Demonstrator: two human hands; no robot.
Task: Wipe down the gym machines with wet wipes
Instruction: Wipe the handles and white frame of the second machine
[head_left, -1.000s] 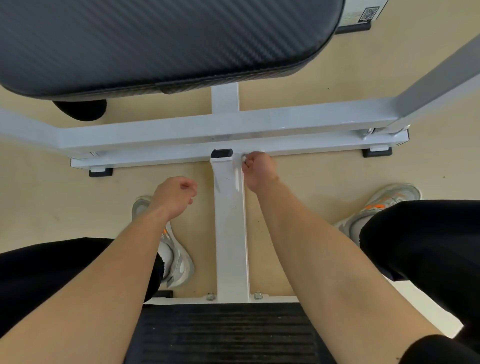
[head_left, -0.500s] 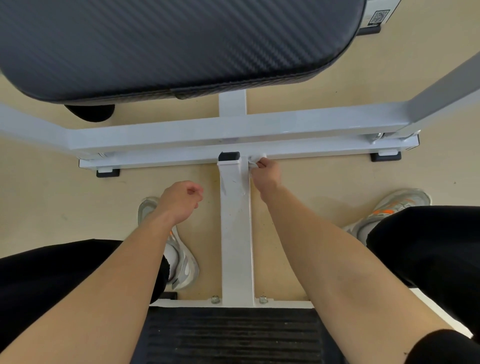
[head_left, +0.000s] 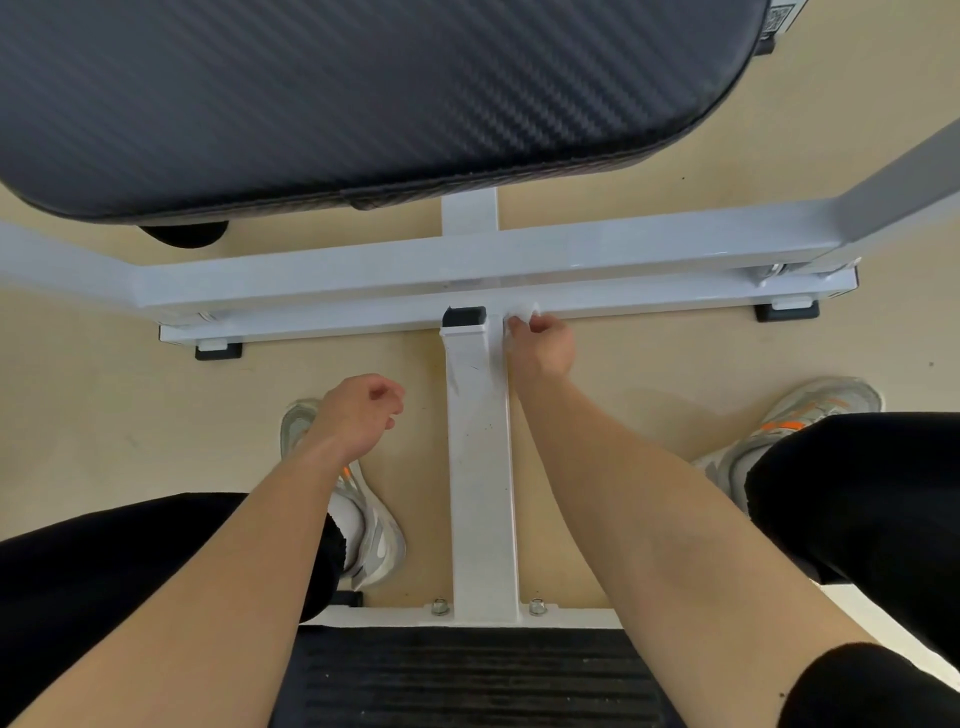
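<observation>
Right grip (head_left: 543, 351) bunches the wet wipe (head_left: 524, 315) against the far end of the white centre bar (head_left: 480, 467). Left grip (head_left: 358, 410) hangs loosely curled, empty. My guess: crossbar (head_left: 311, 280) and black pad (head_left: 363, 93) are left to do.

Floor (head_left: 130, 415): pale beige and smooth; a few small dark specks are picked out on the right.
Base bar (head_left: 311, 325): a white bar is seen running left to right across the far side, carried on two black feet.
Left rubber foot (head_left: 218, 351): set flat on the floor under the bar's left end.
Right rubber foot (head_left: 787, 310): set flat under the bar's right end.
Near crosspiece (head_left: 571, 616): a white strip is seen low at the near edge, with two bolts in it.
Left shoe (head_left: 374, 535): a grey-white trainer is planted near the crosspiece's left end.
Right shoe (head_left: 795, 415): grey with orange marks, planted well apart on the right.
Dark round object (head_left: 184, 234): seen beyond the base bar and half hidden from above, possibly another foot.
</observation>
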